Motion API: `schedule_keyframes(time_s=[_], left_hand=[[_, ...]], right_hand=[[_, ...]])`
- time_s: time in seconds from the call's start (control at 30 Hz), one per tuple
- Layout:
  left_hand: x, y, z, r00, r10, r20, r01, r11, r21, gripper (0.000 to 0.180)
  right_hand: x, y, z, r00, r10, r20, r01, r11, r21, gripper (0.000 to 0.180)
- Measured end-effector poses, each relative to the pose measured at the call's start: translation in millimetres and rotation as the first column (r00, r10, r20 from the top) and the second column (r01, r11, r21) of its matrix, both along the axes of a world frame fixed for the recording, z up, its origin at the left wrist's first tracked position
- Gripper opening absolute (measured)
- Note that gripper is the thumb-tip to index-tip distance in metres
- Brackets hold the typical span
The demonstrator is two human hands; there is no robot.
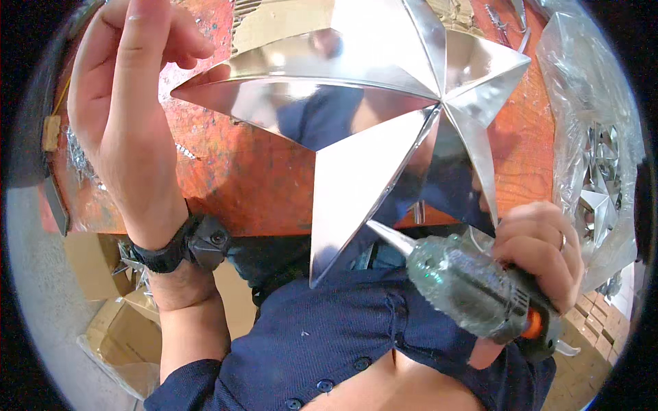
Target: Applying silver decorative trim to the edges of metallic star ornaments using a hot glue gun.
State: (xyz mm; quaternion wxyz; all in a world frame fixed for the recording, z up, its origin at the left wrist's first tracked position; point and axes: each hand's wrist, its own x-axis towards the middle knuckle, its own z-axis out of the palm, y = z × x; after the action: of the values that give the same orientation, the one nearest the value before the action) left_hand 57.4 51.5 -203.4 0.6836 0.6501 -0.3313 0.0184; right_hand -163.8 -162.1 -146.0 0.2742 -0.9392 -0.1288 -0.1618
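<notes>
A large mirror-finish silver star (384, 157) with creased, folded points lies over the table and juts past its near edge. My right hand (541, 250) is wrapped round a dark, glue-crusted hot glue gun (466, 281). Its pale nozzle meets, or nearly meets, the edge of the star's near point, at the seam. Beside the star's left tip is my left hand (133, 89), raised with fingers apart and loosely bent; I see nothing in it. Whether a fingertip touches the star cannot be made out. A black strap with a small device (205, 240) circles my left wrist.
The worn red-orange table (260, 178) carries corrugated cardboard (274, 24) under the star's far side and metal scraps at left. Clear plastic wrap (579, 82) with small silver stars (600, 198) lies at right. Cardboard boxes (127, 335) stand below left.
</notes>
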Motion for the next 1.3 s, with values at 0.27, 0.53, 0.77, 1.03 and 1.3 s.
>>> schedule_keyframes(time_s=[0.27,0.53,0.77,1.03,1.3], left_hand=[[6.0,2.5,-8.4,0.994,0.091,0.060,-0.093,0.995,0.042,0.024],[-23.2,-20.5,12.1,0.957,0.282,0.062,-0.289,0.929,0.233,0.024],[-21.7,-20.0,5.7,0.968,0.232,0.098,-0.247,0.950,0.193,0.024],[-17.4,-4.6,11.3,0.953,0.215,0.214,-0.270,0.923,0.274,0.025],[-20.5,-13.6,12.8,0.974,0.165,0.153,-0.203,0.939,0.279,0.025]], right_hand=[[-4.1,-8.1,8.3,0.956,0.258,-0.139,-0.267,0.962,-0.055,0.064],[-6.9,5.5,-2.4,0.972,0.228,-0.064,-0.233,0.968,-0.097,0.076],[-8.5,21.6,-12.7,0.988,0.156,-0.009,-0.157,0.986,-0.056,0.075],[-3.7,55.8,-22.8,0.976,-0.107,0.191,0.092,0.992,0.085,0.045],[-8.6,50.4,-17.0,0.999,0.050,-0.017,-0.050,0.999,0.005,0.028]])
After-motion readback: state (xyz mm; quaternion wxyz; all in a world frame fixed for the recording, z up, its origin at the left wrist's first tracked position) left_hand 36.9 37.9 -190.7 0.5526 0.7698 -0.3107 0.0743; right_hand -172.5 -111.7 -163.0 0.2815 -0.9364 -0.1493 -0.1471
